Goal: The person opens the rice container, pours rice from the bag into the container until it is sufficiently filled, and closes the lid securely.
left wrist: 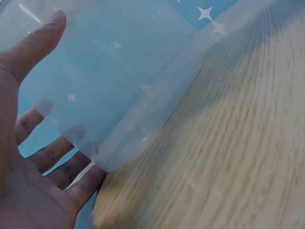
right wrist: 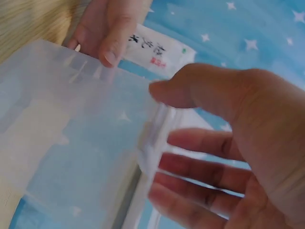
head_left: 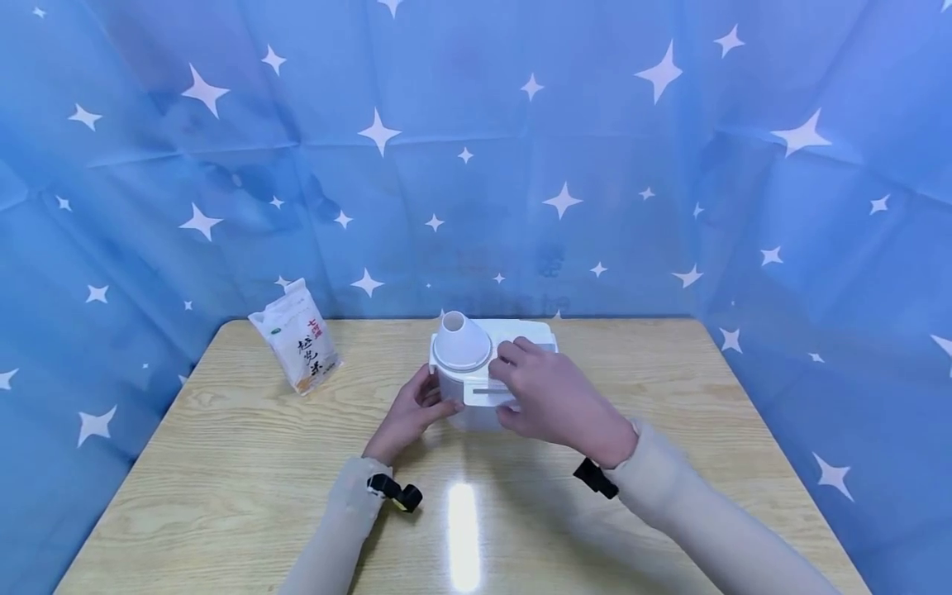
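A translucent plastic storage box [left wrist: 119, 95] with a white lid [head_left: 535, 330] stands near the back middle of the table. On the lid's left part sits a white cone-shaped piece [head_left: 462, 340] with an opening at its top. My left hand [head_left: 416, 411] holds the box at its left side, thumb along the front face and fingers around the corner. My right hand [head_left: 546, 388] grips the lid near its front edge. In the right wrist view, its thumb and fingers [right wrist: 190, 167] sit on either side of that edge. The box's lower front is partly hidden by the hands.
A white bag [head_left: 301, 339] of rice with black and red characters lies at the back left of the wooden table [head_left: 223, 496]. Behind the table hangs a blue curtain [head_left: 476, 182] with white stars. Black straps [head_left: 394, 492] circle both wrists.
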`<action>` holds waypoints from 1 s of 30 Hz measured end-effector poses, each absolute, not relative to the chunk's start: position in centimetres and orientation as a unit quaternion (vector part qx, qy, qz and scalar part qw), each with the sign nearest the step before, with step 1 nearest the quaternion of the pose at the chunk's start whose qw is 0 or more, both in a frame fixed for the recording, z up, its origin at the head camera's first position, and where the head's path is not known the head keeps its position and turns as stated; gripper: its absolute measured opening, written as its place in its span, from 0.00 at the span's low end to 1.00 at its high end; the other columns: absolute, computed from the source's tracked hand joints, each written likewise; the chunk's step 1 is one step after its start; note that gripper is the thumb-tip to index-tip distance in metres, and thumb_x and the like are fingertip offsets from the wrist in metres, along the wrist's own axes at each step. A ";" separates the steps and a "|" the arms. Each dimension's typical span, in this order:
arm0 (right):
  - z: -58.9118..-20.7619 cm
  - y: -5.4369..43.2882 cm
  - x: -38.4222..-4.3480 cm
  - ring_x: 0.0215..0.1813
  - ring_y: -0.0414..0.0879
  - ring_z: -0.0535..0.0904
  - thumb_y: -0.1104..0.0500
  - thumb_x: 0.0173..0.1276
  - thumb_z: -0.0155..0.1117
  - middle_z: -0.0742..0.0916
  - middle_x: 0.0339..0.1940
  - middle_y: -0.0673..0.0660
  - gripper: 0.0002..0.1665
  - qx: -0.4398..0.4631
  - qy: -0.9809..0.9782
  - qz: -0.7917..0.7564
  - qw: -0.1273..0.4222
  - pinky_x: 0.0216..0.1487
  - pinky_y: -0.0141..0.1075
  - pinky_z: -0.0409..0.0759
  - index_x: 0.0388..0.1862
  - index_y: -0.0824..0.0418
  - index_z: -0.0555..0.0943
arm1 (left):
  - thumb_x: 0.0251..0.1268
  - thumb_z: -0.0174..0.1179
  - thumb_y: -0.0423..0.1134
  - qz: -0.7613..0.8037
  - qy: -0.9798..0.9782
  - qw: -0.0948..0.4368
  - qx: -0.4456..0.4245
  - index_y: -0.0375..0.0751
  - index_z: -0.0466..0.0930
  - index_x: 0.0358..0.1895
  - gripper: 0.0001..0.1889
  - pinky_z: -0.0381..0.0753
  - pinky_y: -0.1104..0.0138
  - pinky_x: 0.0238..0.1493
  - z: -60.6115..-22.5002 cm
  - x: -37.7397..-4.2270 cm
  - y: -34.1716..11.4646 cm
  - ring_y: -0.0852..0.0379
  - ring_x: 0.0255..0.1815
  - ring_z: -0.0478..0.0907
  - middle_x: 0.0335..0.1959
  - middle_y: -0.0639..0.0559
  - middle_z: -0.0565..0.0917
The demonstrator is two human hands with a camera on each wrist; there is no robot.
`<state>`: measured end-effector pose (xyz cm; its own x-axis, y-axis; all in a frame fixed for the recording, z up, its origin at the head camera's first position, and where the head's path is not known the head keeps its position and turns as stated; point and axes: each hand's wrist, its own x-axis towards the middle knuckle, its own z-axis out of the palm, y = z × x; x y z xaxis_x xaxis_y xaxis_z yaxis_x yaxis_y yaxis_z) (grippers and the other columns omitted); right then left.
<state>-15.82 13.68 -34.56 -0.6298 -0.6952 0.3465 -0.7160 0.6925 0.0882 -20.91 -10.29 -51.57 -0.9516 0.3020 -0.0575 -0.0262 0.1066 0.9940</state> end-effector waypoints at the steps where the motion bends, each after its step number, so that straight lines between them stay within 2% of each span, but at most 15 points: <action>1: -34.5 14.0 -15.9 0.39 0.43 0.77 0.54 0.52 0.79 0.85 0.39 0.50 0.17 0.393 -0.903 0.042 0.170 0.33 0.34 0.83 0.38 0.56 0.83 | 0.57 0.76 0.53 0.662 0.734 0.125 0.093 0.73 0.63 0.74 0.42 0.70 0.51 0.77 -51.5 -20.9 -10.3 0.47 0.78 0.68 0.75 0.55 0.71; 5: -34.2 15.2 -16.3 0.43 0.43 0.79 0.54 0.57 0.78 0.85 0.44 0.50 0.14 0.400 -0.902 0.101 0.131 0.36 0.34 0.84 0.41 0.54 0.85 | 0.56 0.77 0.52 0.658 0.737 0.129 0.087 0.71 0.63 0.75 0.44 0.72 0.49 0.76 -51.1 -20.7 -10.4 0.45 0.77 0.69 0.75 0.52 0.71; 10: -34.0 16.7 -17.0 0.53 0.46 0.82 0.56 0.60 0.77 0.86 0.53 0.52 0.14 0.401 -0.891 0.173 0.122 0.48 0.39 0.87 0.45 0.55 0.86 | 0.55 0.78 0.52 0.660 0.734 0.133 0.088 0.69 0.61 0.76 0.46 0.76 0.49 0.73 -50.5 -20.4 -10.6 0.42 0.76 0.70 0.75 0.50 0.70; 12: -34.0 17.3 -17.3 0.57 0.47 0.81 0.57 0.61 0.76 0.86 0.55 0.52 0.15 0.401 -0.884 0.204 0.124 0.56 0.43 0.86 0.46 0.56 0.86 | 0.56 0.78 0.50 0.669 0.726 0.128 0.093 0.68 0.61 0.76 0.46 0.76 0.49 0.72 -50.1 -20.3 -10.8 0.42 0.76 0.69 0.74 0.50 0.70; 14: -34.0 17.9 -17.6 0.60 0.47 0.80 0.57 0.63 0.75 0.85 0.57 0.52 0.15 0.397 -0.878 0.237 0.122 0.60 0.45 0.84 0.48 0.56 0.86 | 0.57 0.77 0.47 0.679 0.717 0.118 0.100 0.68 0.60 0.77 0.46 0.76 0.49 0.72 -49.7 -20.2 -10.9 0.42 0.76 0.69 0.74 0.50 0.69; 21: -34.6 19.3 -18.8 0.67 0.49 0.76 0.59 0.64 0.75 0.84 0.64 0.53 0.23 0.364 -0.875 0.294 0.124 0.65 0.50 0.80 0.58 0.57 0.83 | 0.64 0.71 0.38 0.690 0.712 0.034 0.125 0.64 0.58 0.79 0.43 0.71 0.49 0.77 -47.8 -19.9 -11.0 0.47 0.76 0.65 0.75 0.52 0.67; 26: -35.1 19.9 -19.2 0.70 0.50 0.76 0.58 0.65 0.75 0.84 0.65 0.52 0.27 0.338 -0.880 0.313 0.117 0.69 0.51 0.78 0.63 0.58 0.81 | 0.65 0.71 0.42 0.678 0.724 -0.023 0.129 0.63 0.60 0.78 0.41 0.70 0.48 0.77 -46.2 -19.5 -10.5 0.50 0.76 0.66 0.74 0.52 0.68; 30: -35.7 20.3 -19.7 0.70 0.51 0.77 0.57 0.68 0.72 0.85 0.64 0.52 0.26 0.311 -0.887 0.324 0.108 0.68 0.53 0.78 0.65 0.56 0.81 | 0.64 0.73 0.46 0.659 0.737 -0.074 0.133 0.61 0.63 0.76 0.39 0.68 0.47 0.78 -44.8 -19.3 -9.9 0.52 0.76 0.66 0.73 0.54 0.71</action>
<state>-19.67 20.35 -35.73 -0.7825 -0.4822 0.3939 -0.6225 0.5963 -0.5069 -19.27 -9.92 -44.76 -0.9538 0.0993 0.2837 0.2930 0.0969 0.9512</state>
